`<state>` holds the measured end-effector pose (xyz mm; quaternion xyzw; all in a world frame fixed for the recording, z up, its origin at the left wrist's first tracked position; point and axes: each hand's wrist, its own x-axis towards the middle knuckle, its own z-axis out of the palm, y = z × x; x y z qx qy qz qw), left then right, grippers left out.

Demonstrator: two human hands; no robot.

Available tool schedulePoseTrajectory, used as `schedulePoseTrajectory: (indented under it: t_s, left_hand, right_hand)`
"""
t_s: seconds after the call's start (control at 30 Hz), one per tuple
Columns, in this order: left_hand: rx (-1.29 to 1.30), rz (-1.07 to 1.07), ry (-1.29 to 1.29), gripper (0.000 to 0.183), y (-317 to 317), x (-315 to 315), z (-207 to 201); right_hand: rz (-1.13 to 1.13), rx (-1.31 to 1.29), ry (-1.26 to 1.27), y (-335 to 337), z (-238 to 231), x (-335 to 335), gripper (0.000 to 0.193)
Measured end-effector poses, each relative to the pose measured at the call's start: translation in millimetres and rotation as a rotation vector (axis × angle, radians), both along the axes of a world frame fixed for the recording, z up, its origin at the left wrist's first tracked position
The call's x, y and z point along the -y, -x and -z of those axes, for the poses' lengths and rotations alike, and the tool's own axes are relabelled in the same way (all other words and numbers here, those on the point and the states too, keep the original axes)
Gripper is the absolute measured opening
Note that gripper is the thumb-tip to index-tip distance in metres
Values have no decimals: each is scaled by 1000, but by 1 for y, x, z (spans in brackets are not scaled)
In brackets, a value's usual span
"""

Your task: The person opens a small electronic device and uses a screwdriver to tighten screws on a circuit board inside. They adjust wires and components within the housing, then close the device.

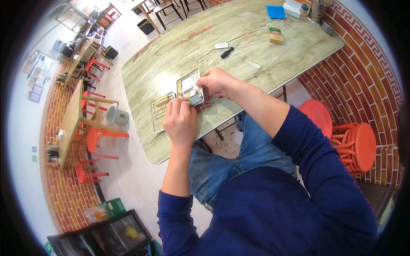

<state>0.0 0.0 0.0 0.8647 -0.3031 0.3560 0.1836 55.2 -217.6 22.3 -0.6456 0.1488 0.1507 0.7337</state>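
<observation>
Left hand: Your left hand (pixel 180 123) points away from you, its back upward; the fingers are bent and closed upon the near edge of the pale case (pixel 187 83).
Right hand: Your right hand (pixel 218 83) comes across from the right, the wrist slightly bent. Thumb and forefinger nearly meet at the case's right edge; what exactly they pinch, I cannot tell.
Pale case: It is over the bench (pixel 149 81), near the side where you sit, its silvery inside showing.
Ribbed tray: The ribbed tray (pixel 159 113) is just left of the case; your left hand hides whether they are joined.
Farther away: A black-handled screwdriver (pixel 227 53), near a white block (pixel 221 45); more to the right, a small packet (pixel 255 64) and a yellow box (pixel 275 36).
Around: Red stools (pixel 362 147) stand at your right, a grey bin (pixel 117 115) at your left.
</observation>
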Motion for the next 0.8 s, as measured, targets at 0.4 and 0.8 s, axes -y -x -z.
schedulePoseTrajectory:
  t_s: [0.4,0.8]
  left_hand:
    - [52,-32,99,23,-2,-3,-5]
    - [100,43,74,20,-4,-4,-8]
  right_hand:
    - [31,232,34,6,-22,-20,23]
    - [-136,142,-16,25,-28,-5,44]
